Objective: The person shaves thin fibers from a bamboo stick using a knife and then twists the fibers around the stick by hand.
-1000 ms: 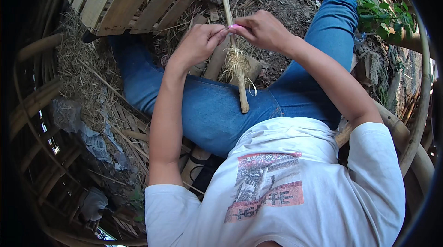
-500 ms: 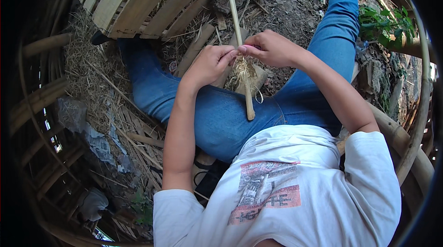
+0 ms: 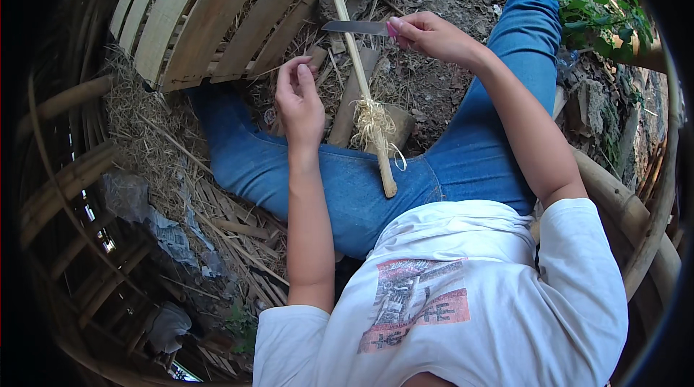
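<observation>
My right hand [image 3: 426, 36] is closed round the pink handle of a small knife [image 3: 354, 27]. The blade points left and passes across a pale wooden stick [image 3: 356, 61]; whether it touches the wood I cannot tell. The stick slants from the top of the view down to my lap, its near end resting on my jeans. A tuft of curled shavings [image 3: 374, 125] clings to its lower part. Left of the stick, my left hand [image 3: 300, 101] is raised with fingers loosely bent and thumb apart, apparently holding nothing.
A slatted wooden panel [image 3: 210, 25] stands at the upper left, beside my leg. Dry straw [image 3: 155, 112] and crumpled plastic [image 3: 170, 235] lie on the left. Bamboo poles [image 3: 614, 192] curve along the right, near a green plant [image 3: 603, 22].
My hands have parted from the stick. The left hand moved left and opened; the right rose with the knife, whose blade now shows. The shavings now stand uncovered.
</observation>
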